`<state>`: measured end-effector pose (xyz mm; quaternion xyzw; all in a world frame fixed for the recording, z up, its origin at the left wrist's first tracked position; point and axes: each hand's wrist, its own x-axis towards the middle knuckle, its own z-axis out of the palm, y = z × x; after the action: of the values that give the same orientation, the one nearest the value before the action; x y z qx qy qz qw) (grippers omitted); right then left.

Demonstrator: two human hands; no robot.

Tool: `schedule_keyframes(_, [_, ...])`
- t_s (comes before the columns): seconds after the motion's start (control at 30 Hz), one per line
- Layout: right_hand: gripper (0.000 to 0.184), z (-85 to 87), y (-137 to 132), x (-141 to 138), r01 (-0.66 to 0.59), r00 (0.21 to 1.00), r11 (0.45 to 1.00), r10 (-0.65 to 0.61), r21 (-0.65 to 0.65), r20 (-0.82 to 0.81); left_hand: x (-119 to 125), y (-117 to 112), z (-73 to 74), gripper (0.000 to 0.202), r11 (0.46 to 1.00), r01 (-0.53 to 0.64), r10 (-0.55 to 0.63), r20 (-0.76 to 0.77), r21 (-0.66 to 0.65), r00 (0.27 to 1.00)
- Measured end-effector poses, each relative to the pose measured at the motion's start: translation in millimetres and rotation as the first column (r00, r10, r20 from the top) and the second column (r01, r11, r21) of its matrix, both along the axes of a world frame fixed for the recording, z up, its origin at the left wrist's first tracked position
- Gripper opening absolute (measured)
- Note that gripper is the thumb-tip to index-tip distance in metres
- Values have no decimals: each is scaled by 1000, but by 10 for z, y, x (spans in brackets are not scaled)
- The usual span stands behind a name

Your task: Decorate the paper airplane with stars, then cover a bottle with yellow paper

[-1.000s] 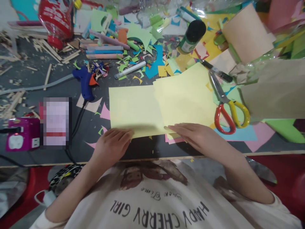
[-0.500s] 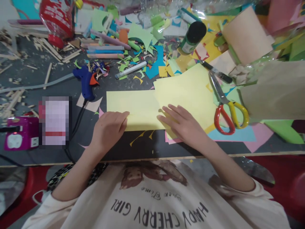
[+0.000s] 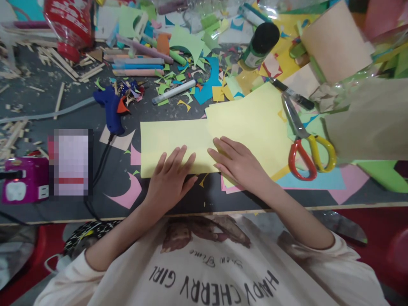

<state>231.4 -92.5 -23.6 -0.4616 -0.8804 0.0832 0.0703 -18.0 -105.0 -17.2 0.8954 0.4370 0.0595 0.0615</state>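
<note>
A long strip of pale yellow paper [image 3: 177,131] lies flat on the dark table in front of me. My left hand [image 3: 170,176] rests on its lower edge with the fingers spread. Close to the strip's right end, my right hand [image 3: 237,163] lies flat, fingers stretched out, where the strip meets a larger sheet of yellow paper [image 3: 251,114]. Neither hand grips anything. Just right of that sheet are scissors [image 3: 307,148] with one red and one yellow handle, their blades pointing away from me.
A blue glue gun [image 3: 111,108] lies at the left near a purple power adapter [image 3: 25,180] and a blurred-out device [image 3: 72,161]. Markers, paper scraps, a dark glue bottle [image 3: 259,44], a black cutter knife [image 3: 293,93] and a red bottle [image 3: 70,27] crowd the back.
My left hand has moved right along the strip and its fingers have spread. That uncovers pink scraps at the left. My right hand has barely shifted.
</note>
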Motion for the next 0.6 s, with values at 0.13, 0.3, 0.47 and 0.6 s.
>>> schedule_keyframes(0.13, [42,-17,14,-11,35,999,999,-35,-1,-21,-7,41,-30,51,999,-14,14,4,-29,1000])
schedule_keyframes(0.3, [44,-13,30,-14,51,998,998,-52,-29,-36,1,90,-20,49,998,-37,38,15,-49,999])
schedule_keyframes(0.47, [45,-8,37,-23,62,997,997,-64,-43,-42,7,126,-16,49,996,-38,40,23,-81,999])
schedule_keyframes(0.6, [45,-18,41,-19,64,997,997,-65,-40,-42,6,139,-16,47,998,-31,30,-9,-52,999])
